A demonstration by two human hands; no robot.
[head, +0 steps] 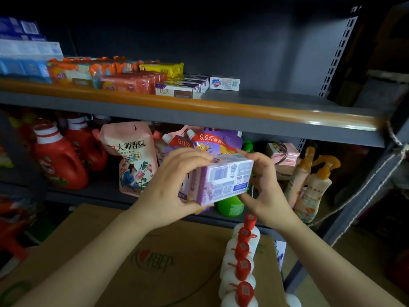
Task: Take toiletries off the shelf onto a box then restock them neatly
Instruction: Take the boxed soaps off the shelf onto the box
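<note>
Gripping a purple soap box [223, 179] from both ends: left hand [171, 185] with fingers curled over its left end, right hand [264, 185] with fingers clamped on its right end, both forearms raised. Held tilted in front of the lower shelf's pouches [205, 142], above the carton [155, 262]. Standing in a row on the carton's right side, five red-capped white bottles [242, 269]. Resting on the upper shelf [265, 100], more soap boxes [224, 83].
</note>
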